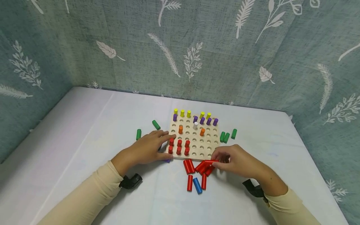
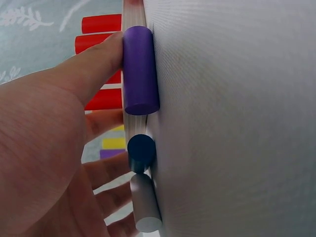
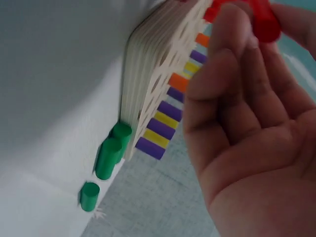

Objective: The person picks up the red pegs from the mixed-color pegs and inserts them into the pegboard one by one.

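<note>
My right hand pinches a red peg between thumb and fingers, over the board's near edge. On the table below it lies a loose heap of red pegs. The wooden pegboard carries two short rows of upright red pegs near its front left corner. My left hand rests against the board's left side, thumb at the near corner and fingers spread along the edge. A purple peg, a dark blue peg and a white peg lie beside that hand.
Yellow pegs, purple pegs, orange pegs and a white peg stand farther back in the board. Green pegs lie on both sides. A blue peg lies in front. Patterned cloth hangs behind the table.
</note>
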`<state>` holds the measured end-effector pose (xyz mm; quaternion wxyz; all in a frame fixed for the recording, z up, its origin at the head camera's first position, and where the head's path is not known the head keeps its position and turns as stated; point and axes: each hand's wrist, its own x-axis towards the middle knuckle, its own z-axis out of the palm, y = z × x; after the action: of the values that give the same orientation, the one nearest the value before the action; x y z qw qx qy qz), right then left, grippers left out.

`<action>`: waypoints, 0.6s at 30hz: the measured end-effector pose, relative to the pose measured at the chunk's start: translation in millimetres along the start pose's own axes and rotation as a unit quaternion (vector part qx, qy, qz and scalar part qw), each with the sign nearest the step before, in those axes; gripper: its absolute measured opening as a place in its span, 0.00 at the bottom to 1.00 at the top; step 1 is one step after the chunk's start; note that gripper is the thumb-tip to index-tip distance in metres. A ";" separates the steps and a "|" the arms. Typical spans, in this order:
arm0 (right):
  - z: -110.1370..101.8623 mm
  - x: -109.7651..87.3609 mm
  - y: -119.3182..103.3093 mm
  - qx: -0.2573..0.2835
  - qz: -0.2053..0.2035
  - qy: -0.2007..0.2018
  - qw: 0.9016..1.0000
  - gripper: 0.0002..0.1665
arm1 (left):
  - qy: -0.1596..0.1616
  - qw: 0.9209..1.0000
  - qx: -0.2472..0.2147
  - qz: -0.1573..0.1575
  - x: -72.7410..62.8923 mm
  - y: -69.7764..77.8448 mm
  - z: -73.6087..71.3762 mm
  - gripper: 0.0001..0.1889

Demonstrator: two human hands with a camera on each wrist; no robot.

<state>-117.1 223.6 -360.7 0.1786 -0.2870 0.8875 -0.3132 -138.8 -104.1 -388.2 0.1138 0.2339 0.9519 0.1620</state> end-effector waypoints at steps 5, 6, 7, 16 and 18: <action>-5.5 4.2 -5.6 -0.035 0.001 0.039 0.999 0.05 | -0.003 1.000 -0.002 -0.006 0.6 0.4 0.6 0.43; -6.0 5.2 -6.5 -0.041 0.003 0.046 0.998 0.05 | -0.003 1.000 -0.002 -0.006 0.7 0.3 0.7 0.43; -6.0 4.8 -7.0 -0.045 0.003 0.053 0.998 0.05 | -0.005 1.000 -0.003 -0.004 1.7 0.8 0.9 0.43; 0.2 18.5 -9.4 -0.042 -0.002 0.095 0.995 0.06 | 0.009 1.000 0.002 0.004 1.5 -0.8 1.4 0.43; 1.9 20.8 -9.1 -0.037 0.006 0.107 0.994 0.07 | 0.008 1.000 0.001 0.010 2.7 -0.4 1.0 0.43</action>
<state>-128.6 204.1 -359.0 0.0741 -0.2532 0.9140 -0.3081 -141.0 -102.8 -389.7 0.1040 0.2423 0.9505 0.1641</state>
